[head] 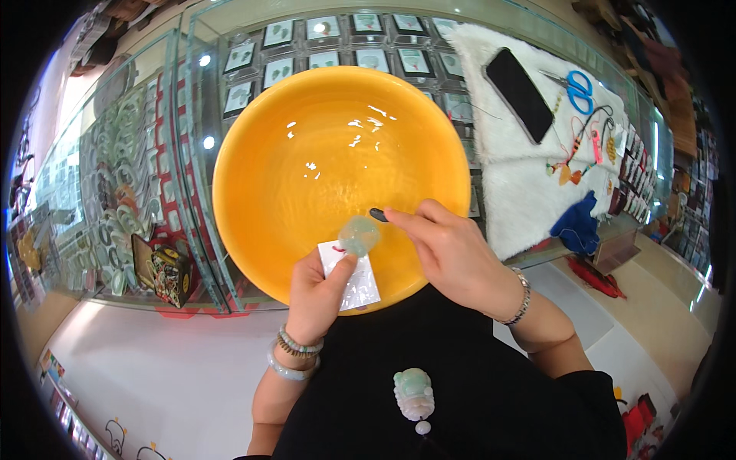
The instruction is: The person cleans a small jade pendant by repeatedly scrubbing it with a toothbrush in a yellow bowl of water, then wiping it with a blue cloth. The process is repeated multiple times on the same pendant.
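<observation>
Over the near side of a large yellow bowl (276, 172), my left hand (322, 287) grips a pale green carved pendant (359, 234) between thumb and fingers. A white tag (362, 287) with a bit of red cord is held with it. My right hand (448, 247) is just right of the pendant, index finger extended towards it; its other fingers are curled with nothing visible in them. The index fingertip carries a long dark nail (378, 215). Bright reflections show inside the bowl.
The bowl stands on a glass display case (204, 230) of framed pieces. At right, a white fur mat (509, 195) bears a black phone (519, 95), blue-handled scissors (579, 92) and corded charms (569, 172). A blue pouch (578, 224) lies beside it. An open tin (167, 270) stands left.
</observation>
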`<state>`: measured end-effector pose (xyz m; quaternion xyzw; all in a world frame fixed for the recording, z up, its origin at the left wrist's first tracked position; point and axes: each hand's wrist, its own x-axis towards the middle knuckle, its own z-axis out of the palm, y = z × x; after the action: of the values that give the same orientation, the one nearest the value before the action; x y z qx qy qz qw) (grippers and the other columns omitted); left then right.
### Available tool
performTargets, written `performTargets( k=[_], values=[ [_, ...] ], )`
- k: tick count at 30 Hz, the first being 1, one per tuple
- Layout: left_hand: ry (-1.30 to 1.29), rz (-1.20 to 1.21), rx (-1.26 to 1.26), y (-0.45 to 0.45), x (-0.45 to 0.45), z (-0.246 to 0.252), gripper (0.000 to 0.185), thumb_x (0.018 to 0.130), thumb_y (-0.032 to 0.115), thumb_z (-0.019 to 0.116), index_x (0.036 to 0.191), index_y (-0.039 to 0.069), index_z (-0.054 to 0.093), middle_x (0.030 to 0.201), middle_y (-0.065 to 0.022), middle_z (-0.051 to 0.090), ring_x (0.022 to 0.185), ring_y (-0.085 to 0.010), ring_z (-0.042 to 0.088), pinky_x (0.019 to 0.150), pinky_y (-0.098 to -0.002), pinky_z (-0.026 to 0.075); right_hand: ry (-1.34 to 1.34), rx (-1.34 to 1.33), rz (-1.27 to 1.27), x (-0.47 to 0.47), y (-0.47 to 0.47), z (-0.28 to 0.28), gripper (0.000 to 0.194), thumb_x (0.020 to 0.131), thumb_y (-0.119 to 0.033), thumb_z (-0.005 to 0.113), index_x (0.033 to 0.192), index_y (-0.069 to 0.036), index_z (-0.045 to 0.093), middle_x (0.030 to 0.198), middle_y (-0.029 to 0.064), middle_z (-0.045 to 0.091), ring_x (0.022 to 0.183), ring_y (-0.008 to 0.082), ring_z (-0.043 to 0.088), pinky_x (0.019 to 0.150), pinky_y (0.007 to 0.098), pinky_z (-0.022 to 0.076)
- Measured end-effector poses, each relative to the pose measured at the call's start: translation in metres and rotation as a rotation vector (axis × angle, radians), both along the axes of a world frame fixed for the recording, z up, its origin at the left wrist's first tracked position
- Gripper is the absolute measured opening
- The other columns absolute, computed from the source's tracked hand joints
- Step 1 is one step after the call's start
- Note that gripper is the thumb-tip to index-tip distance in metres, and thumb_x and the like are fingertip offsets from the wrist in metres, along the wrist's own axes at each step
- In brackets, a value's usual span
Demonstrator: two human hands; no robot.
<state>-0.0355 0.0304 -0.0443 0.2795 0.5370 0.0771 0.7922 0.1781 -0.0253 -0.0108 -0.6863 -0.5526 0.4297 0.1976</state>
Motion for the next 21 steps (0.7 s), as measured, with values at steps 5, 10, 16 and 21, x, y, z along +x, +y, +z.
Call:
performTargets(
  k=[5, 10, 16, 21],
  values=[
    [-0.086, -0.035, 0.107, -0.004, -0.003, -0.002, 0.014, 0.097, 0.011, 0.062, 0.105, -0.001, 0.065, 0.088, 0.0006, 0.068, 0.075, -0.0045, 0.060, 0.066, -0.0225, 0.049, 0.152, -0.040, 0.000, -0.008, 0.000, 0.005, 0.041, 0.088, 0.005, 0.056, 0.128, -0.002, 0.064, 0.092, 0.0156, 0.058, 0.077, 0.0315, 0.063, 0.068, 0.0375, 0.0518],
    [-0.103, 0.064, 0.094, -0.006, -0.003, -0.004, 0.013, 0.096, 0.010, 0.062, 0.103, 0.000, 0.066, 0.089, 0.0017, 0.068, 0.075, -0.0041, 0.060, 0.066, -0.0222, 0.048, 0.240, 0.102, 0.032, -0.028, -0.001, -0.005, 0.043, 0.087, 0.007, 0.057, 0.128, -0.004, 0.064, 0.093, 0.0145, 0.059, 0.074, 0.0303, 0.063, 0.066, 0.0364, 0.0511],
    [-0.067, 0.131, 0.112, -0.007, 0.000, -0.001, 0.013, 0.095, 0.009, 0.062, 0.103, -0.001, 0.066, 0.088, 0.0015, 0.068, 0.074, -0.0037, 0.059, 0.065, -0.0216, 0.047, 0.155, 0.058, 0.017, -0.017, -0.008, -0.002, 0.043, 0.085, 0.006, 0.058, 0.126, -0.004, 0.066, 0.089, 0.0135, 0.059, 0.072, 0.0292, 0.062, 0.065, 0.0359, 0.0505],
    [-0.029, 0.060, 0.165, -0.005, 0.001, 0.004, 0.012, 0.095, 0.009, 0.063, 0.102, -0.001, 0.067, 0.082, 0.0018, 0.067, 0.069, -0.0044, 0.059, 0.061, -0.0222, 0.047, 0.049, 0.021, 0.012, 0.000, -0.014, 0.008, 0.040, 0.085, 0.005, 0.058, 0.123, -0.003, 0.068, 0.084, 0.0135, 0.058, 0.071, 0.0294, 0.062, 0.064, 0.0366, 0.0504]
  ],
)
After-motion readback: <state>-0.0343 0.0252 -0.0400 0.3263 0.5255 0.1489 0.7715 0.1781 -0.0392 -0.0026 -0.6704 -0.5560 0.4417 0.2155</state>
